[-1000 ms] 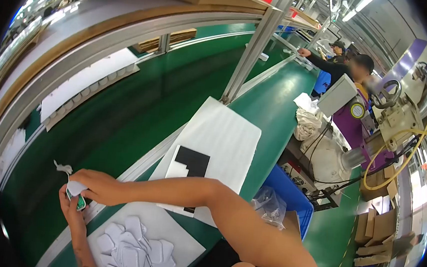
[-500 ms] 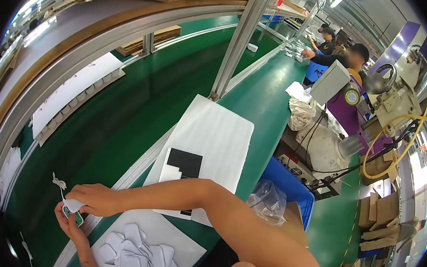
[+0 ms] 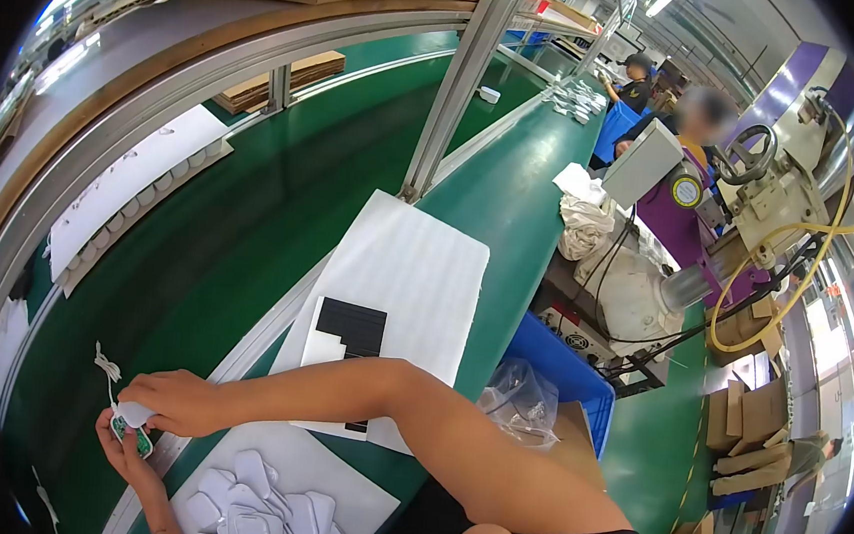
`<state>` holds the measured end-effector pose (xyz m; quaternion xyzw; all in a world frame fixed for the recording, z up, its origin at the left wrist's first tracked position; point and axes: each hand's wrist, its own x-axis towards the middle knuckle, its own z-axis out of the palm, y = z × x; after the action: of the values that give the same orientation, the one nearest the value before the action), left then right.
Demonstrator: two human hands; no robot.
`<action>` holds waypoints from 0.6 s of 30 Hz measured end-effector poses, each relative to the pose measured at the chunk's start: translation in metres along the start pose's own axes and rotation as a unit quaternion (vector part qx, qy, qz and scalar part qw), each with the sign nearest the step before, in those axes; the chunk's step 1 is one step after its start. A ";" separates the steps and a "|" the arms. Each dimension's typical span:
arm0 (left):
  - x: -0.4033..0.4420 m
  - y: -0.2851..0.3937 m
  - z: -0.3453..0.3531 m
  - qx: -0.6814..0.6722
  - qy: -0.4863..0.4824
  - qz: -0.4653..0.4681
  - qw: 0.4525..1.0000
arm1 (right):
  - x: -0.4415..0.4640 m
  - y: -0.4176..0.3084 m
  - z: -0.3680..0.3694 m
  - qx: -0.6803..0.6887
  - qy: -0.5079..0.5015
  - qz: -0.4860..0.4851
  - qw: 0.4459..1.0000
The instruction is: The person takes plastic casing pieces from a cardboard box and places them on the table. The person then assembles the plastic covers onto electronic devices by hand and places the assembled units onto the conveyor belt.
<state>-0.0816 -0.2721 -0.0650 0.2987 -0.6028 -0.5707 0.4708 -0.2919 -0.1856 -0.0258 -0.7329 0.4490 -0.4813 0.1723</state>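
We are gripping a green circuit board [image 3: 143,443] in our left hand [image 3: 121,456], pinching a white cover [image 3: 135,415] with our right hand [image 3: 178,401]; both pieces are hovering near piled white casings [image 3: 254,527].

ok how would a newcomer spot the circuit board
Find the wide green belt, then, at the picture's lower left, the left hand and right hand together. Between them is the circuit board, its exposed green unlike the piled white pieces nearby.
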 end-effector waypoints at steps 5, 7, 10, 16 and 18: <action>0.002 -0.004 -0.008 0.006 -0.009 -0.009 1.000 | 0.000 -0.001 0.001 0.010 -0.007 0.018 1.000; 0.001 0.000 -0.002 0.001 0.001 -0.006 1.000 | 0.001 -0.004 0.000 0.002 0.012 -0.005 1.000; -0.001 0.002 0.005 0.010 0.018 0.002 1.000 | -0.002 -0.007 -0.002 -0.007 0.013 -0.014 1.000; 0.000 0.003 -0.002 0.037 0.022 0.010 0.999 | -0.001 -0.002 0.004 0.020 0.005 0.003 1.000; 0.003 0.002 0.002 0.029 0.019 0.009 0.999 | 0.000 0.000 0.000 0.011 0.003 0.004 1.000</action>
<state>-0.0845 -0.2732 -0.0617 0.3175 -0.6125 -0.5427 0.4791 -0.2917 -0.1861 -0.0258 -0.7277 0.4470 -0.4876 0.1815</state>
